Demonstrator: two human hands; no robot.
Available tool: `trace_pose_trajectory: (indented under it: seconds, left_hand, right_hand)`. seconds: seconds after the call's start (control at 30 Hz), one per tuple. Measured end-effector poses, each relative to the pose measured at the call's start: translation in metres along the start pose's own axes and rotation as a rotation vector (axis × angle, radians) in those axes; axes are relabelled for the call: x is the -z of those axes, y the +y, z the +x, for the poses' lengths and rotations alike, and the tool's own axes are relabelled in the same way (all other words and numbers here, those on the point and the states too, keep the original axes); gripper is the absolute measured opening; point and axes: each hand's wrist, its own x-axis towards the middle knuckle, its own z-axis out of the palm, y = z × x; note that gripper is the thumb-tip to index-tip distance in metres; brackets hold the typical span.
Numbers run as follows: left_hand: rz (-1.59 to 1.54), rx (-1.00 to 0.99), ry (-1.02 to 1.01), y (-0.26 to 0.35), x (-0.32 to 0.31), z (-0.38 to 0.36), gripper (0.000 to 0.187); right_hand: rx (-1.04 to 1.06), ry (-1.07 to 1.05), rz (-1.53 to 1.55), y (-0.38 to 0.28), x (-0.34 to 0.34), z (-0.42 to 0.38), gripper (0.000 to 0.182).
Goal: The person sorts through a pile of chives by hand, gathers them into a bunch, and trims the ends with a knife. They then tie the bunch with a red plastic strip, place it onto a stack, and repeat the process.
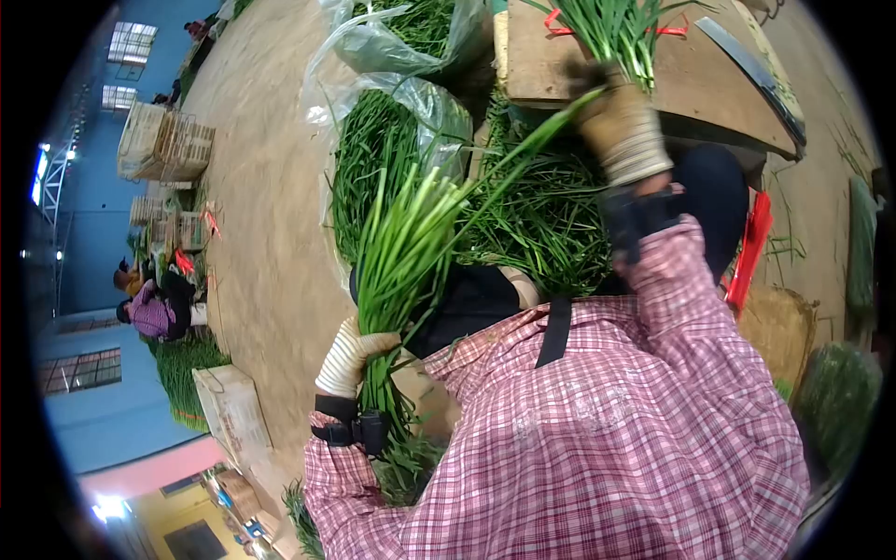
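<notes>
My left hand (pixel 359 355), in a pale ribbed glove, is closed around a thick bunch of garlic chives (pixel 401 243). The bunch's pale cut ends point up and away from me. My right hand (pixel 611 117), in a tan glove with a ribbed cuff, is at the near edge of a wooden board (pixel 541 70). A few long green leaves run from near the bunch to its fingers, which are smeared by motion but look closed on them. Just beyond that hand, another bunch of chives (pixel 621 37) lies on the board across a red tie (pixel 560 25).
A long metal blade (pixel 747 65) lies along the board's right side. Clear plastic bags (pixel 448 121) of greens stand ahead, with loose leaves (pixel 541 219) heaped before my lap. Red strips (pixel 749 252) hang at right. People (pixel 154 308) work far left near crates (pixel 229 411).
</notes>
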Motion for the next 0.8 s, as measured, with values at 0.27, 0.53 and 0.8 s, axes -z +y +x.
trace_pose_trajectory:
  seconds: [0.27,0.53,0.8]
  left_hand:
    - [0.027,-0.170,0.081,0.051,0.024,0.010,0.035]
    - [0.193,-0.536,-0.105,0.102,-0.061,0.058,0.043]
    - [0.286,-0.529,-0.334,0.087,-0.109,0.095,0.032]
  right_hand:
    - [0.129,-0.020,-0.451,-0.022,-0.040,-0.019,0.020]
    - [0.200,-0.488,-0.572,0.057,-0.111,0.011,0.072]
    - [-0.194,-0.607,-0.268,0.018,-0.102,0.040,0.069]
